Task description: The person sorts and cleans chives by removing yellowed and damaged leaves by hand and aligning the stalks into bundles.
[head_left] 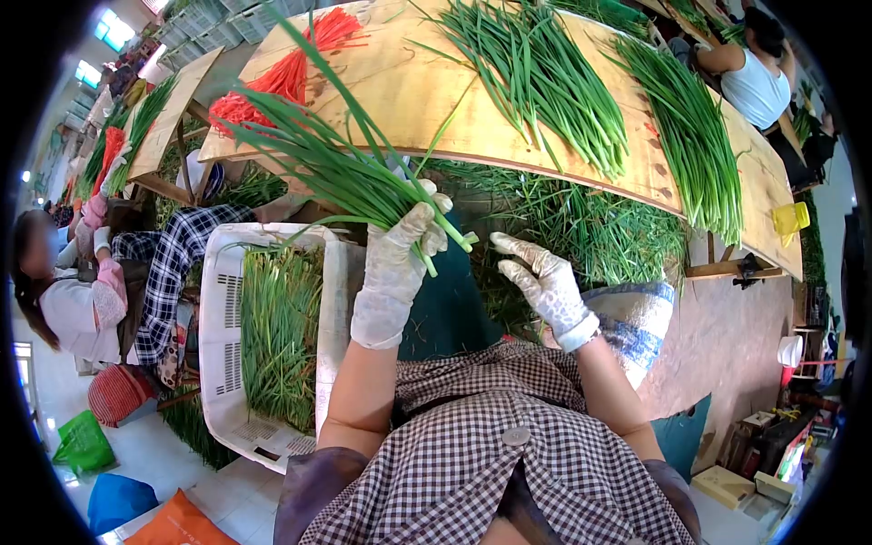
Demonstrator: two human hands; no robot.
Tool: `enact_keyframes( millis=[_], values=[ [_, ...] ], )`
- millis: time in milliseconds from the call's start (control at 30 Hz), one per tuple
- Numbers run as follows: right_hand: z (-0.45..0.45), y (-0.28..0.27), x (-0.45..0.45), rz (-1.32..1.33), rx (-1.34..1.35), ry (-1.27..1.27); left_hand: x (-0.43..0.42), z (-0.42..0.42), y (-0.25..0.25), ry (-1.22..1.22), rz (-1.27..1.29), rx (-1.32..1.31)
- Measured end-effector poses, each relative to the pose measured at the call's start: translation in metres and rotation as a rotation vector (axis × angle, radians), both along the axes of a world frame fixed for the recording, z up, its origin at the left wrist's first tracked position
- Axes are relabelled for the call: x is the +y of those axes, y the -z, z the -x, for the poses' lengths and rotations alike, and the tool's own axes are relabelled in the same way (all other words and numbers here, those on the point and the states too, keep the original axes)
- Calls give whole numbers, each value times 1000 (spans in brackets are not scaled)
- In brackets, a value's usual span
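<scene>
My left hand [389, 272], in a whitish glove, is closed around a small bunch of garlic chives [331, 168]. The pale cut ends stick out past my fingers to the right, and the long green leaves fan up and left over the table edge. To the right, my gloved right hand [549, 289] holds nothing; its fingers are apart and point toward the cut ends without touching them. On the wooden table [400, 109] lie a large pile of chives [545, 86] and another pile [690, 136] farther right. Red ties [282, 86] lie in a heap at the table's left.
Beside my left arm stands a white plastic crate [218, 363] with chives [282, 336] inside. Loose leaves [599, 222] cover the floor under the table. A yellow cup [790, 218] sits at the right edge. Other people sit at left [86, 300] and upper right [758, 82].
</scene>
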State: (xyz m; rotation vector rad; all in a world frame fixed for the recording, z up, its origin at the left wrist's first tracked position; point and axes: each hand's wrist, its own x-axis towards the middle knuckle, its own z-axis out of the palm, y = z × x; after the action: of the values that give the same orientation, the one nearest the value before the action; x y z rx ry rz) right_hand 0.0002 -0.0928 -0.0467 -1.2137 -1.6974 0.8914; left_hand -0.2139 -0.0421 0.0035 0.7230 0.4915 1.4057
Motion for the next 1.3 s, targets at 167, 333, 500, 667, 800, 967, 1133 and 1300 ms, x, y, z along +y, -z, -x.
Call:
enact_keyframes(
  millis=[167,333,500,667,800,967,1133,1300],
  values=[
    [26,-61,2,512,589,-25,-4,-20,3,51,90,126],
    [32,-60,-7,160,139,273,-6,-39,-11,-70,4,384],
    [5,-66,14,-60,-609,284,18,-18,-46,-69,-133,136],
    [3,-99,89,-472,-839,603,7,-44,-38,37,158,209],
    [2,-71,139,-241,-1284,684,13,-52,-22,-45,186,274],
    [7,-100,74,-227,-673,645,22,-50,-3,-82,395,170],
    [7,-87,81,-519,-796,635,21,-60,12,-82,434,165],
    [9,-57,139,-429,-1345,654,18,-61,5,-84,417,205]
  ],
)
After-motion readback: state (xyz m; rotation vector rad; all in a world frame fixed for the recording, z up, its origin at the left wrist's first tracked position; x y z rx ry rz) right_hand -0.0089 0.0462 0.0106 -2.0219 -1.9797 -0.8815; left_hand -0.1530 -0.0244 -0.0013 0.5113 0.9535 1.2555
